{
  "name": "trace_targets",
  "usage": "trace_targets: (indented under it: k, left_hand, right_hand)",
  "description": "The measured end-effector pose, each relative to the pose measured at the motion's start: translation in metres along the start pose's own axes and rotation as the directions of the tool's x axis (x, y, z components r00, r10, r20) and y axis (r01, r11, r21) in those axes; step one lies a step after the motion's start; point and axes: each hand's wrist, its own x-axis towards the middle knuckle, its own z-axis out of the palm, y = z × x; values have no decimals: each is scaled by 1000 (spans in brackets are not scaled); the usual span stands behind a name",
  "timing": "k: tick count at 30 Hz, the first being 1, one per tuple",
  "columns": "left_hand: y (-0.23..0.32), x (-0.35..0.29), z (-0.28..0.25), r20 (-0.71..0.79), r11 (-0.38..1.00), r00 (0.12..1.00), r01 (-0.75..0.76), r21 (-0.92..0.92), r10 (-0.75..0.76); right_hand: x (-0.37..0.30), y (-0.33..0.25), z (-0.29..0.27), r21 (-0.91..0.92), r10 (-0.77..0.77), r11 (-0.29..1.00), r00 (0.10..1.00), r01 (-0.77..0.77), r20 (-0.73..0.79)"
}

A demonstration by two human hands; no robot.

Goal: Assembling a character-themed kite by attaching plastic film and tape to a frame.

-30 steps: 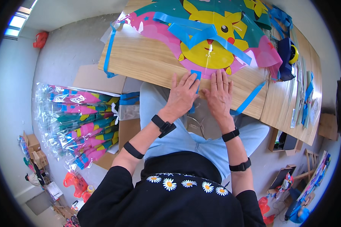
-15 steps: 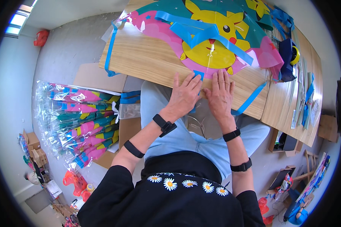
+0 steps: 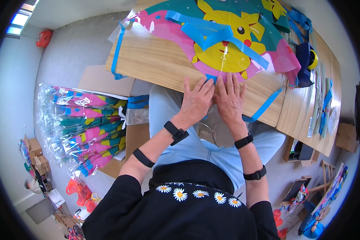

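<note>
A thin printed sheet (image 3: 212, 58), shaped like a kite's sail, lies on the wooden table (image 3: 156, 60). It is teal and pink with a yellow cartoon animal. Loose blue ribbon (image 3: 200, 32) is folded over it. At the near table edge, my left hand (image 3: 197, 99) lies with fingers stretched out over a short blue strip (image 3: 211, 78) by the sheet's lower tip. My right hand (image 3: 230, 98) rests flat beside it, fingers forward on the pink border. The two hands nearly touch at the thumbs. Part of the strip is hidden beneath them.
More blue ribbon hangs over the table's left (image 3: 117, 52) and front edges. A dark blue tape dispenser (image 3: 304, 64) with a yellow roll stands at the right, near thin rods (image 3: 314, 96). Plastic-wrapped colourful bundles (image 3: 84, 128) lie on cardboard at the left.
My right hand has slid left, closer to my left hand and over the blue strip's side. Less of the strip shows now. The sheet stays nearly in place.
</note>
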Motion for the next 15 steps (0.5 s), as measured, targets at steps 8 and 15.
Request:
trace_targets:
  k: [8, 15]
  left_hand:
    - [4, 1, 3, -15, 1000, 1000, 15, 12, -14]
    - [6, -3, 5, -48, 999, 998, 38, -14, -38]
  right_hand:
    - [0, -1, -1, 1, 4, 1000, 1000, -4, 2]
    - [1, -1, 0, -18, 5, 1000, 1000, -5, 3]
